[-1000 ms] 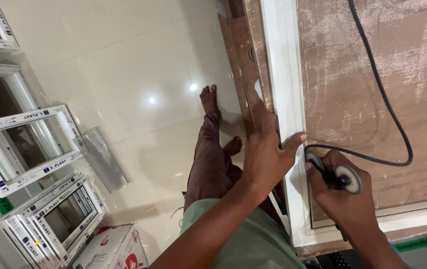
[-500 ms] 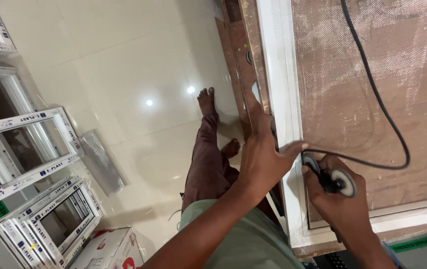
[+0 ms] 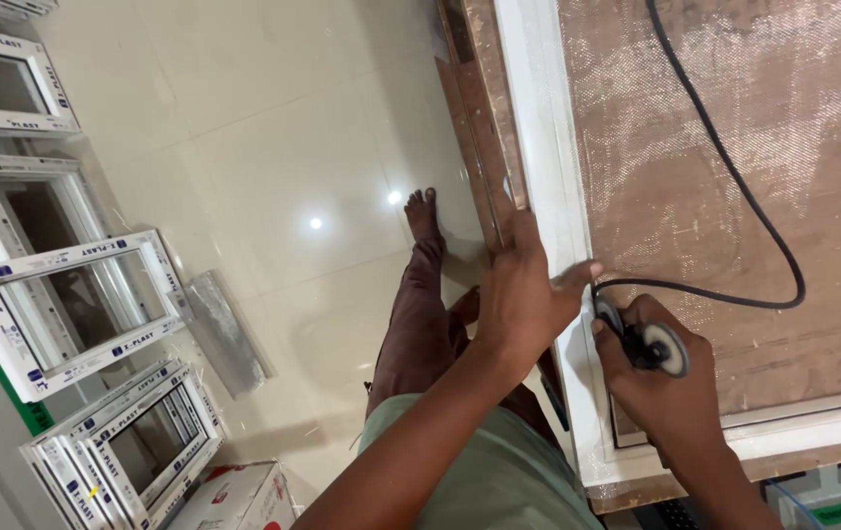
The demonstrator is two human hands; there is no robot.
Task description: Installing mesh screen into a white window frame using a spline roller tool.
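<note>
A small wheeled roller tool (image 3: 658, 345) is being gripped in the right hand (image 3: 661, 388), the fingers clenched round its handle, and it is being pressed against the inner edge of a white window frame (image 3: 550, 186) that is lying flat on a brown workbench (image 3: 474, 108). The frame's long side is being steadied by the left hand (image 3: 523, 294), which is spread flat with the fingers released and nothing grasped, the thumb reaching across the white profile towards the roller. A fine mesh screen (image 3: 734, 118) is being stretched across the frame's opening, and a black cord (image 3: 734, 186) is lying loose over it, curving from the top of the view round to the tool. By the look of it, the cord is being seated only near the lower corner, where the roller is sitting; most of its length is resting unpressed on the mesh, so the greater part of the frame's edge appears left to be worked. Finished white frames (image 3: 67, 304) are being kept stacked on the pale tiled floor (image 3: 273, 118) to the left.
</note>
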